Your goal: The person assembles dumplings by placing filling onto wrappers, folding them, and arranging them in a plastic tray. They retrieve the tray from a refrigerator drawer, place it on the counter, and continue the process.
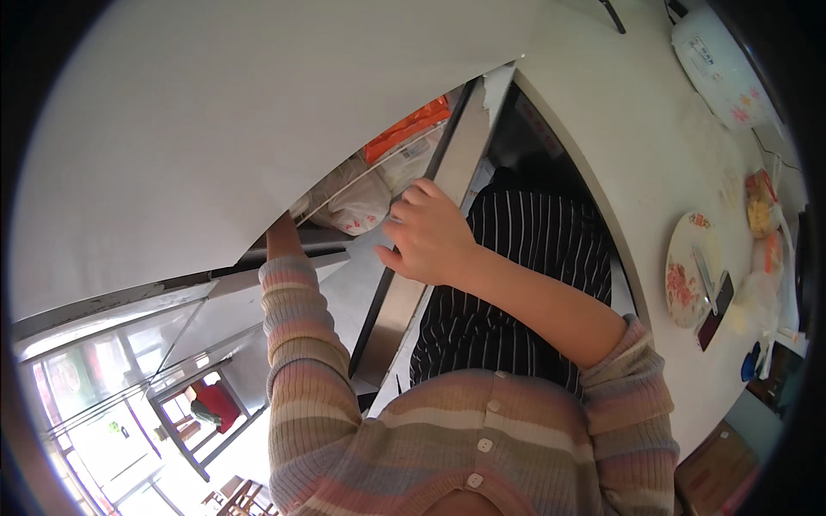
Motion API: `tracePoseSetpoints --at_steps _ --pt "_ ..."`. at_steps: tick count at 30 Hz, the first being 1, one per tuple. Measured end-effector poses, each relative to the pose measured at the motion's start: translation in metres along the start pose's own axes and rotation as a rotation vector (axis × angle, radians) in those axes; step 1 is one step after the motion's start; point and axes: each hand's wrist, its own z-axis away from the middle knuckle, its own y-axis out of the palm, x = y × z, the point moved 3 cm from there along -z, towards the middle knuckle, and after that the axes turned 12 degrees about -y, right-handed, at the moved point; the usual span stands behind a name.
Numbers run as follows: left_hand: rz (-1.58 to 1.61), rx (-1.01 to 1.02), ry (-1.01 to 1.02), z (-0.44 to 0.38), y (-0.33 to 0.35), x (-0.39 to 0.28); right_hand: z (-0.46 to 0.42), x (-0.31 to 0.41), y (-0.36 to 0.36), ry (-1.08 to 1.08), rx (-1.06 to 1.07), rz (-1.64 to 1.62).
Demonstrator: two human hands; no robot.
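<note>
My right hand [429, 235] rests on the edge of an open door [445, 171] with a dark rim, apparently a refrigerator's, its fingers curled over that edge. My left forearm [284, 238] reaches in under a large white panel [181, 129], which hides the left hand. Beside that forearm, in the opening, a white wire rack [371, 169] runs past a whitish plastic bag [355, 203] with red print. Further up lies an orange package [406, 129], near another clear bag [413, 158].
On the pale countertop [600, 71] at the right are a floral plate [687, 271] with a knife [705, 274] on it, a phone [715, 313], a bag of yellow food [761, 206] and a white floral appliance [723, 71]. Wooden chairs [239, 496] stand at lower left.
</note>
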Motion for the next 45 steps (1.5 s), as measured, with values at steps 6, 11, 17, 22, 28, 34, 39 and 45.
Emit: tracePoseSetpoints --at_steps 6,11,17,22,28,34,39,45 --pt "-0.512 -0.195 -0.165 0.007 -0.008 0.038 -0.01 0.006 0.009 -0.017 -0.008 0.021" --pt "-1.029 0.075 -0.145 0.188 0.085 0.067 -0.01 -0.007 0.018 -0.07 -0.465 -0.048" --pt "-1.447 0.256 0.865 0.301 0.074 0.05 -0.003 0.006 -0.006 -0.115 -0.763 0.019" --pt "-1.336 0.217 0.874 0.263 0.081 0.089 0.067 0.01 -0.072 -0.131 -0.813 -0.076" --pt "-1.262 0.026 1.014 0.222 0.11 0.091 0.236 0.017 -0.193 0.298 -0.788 0.126" --pt "-1.331 0.303 0.836 0.232 0.171 0.164 0.376 -0.001 -0.298 0.911 -0.918 0.439" --pt "-1.095 0.686 0.538 0.28 0.254 0.239 0.408 -0.081 -0.332 1.484 -0.351 0.479" --pt "-0.968 0.953 0.395 0.338 0.333 0.298 0.45 -0.156 -0.308 1.474 -0.511 0.051"
